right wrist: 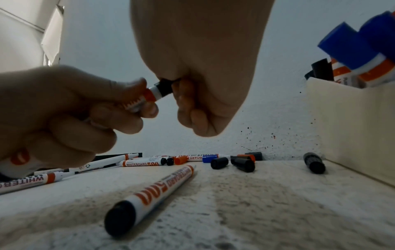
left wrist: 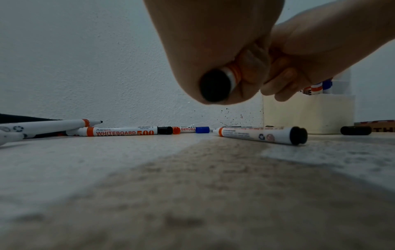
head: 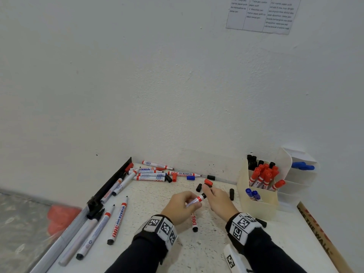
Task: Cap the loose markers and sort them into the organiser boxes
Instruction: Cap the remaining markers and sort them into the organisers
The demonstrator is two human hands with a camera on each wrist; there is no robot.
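Over the middle of the table my left hand (head: 192, 201) grips a white whiteboard marker (head: 197, 200) with a red band around its barrel. Its black rear end (left wrist: 214, 86) faces the left wrist camera. My right hand (head: 206, 192) pinches a black cap (right wrist: 164, 88) that sits on the marker's tip; how far the cap is seated is hidden by the fingers. A cream organiser box (head: 256, 205) at the right holds capped red, black and blue markers. Behind it, a white box (head: 301, 174) holds blue markers.
One uncapped marker (head: 194, 221) lies under my hands, and more lie at the left (head: 118, 219) and along the wall (head: 151, 174). Loose black caps (head: 231, 194), a red cap (head: 208, 182) and a blue cap (head: 190, 177) lie scattered nearby. A cardboard strip (head: 319, 237) borders the right edge.
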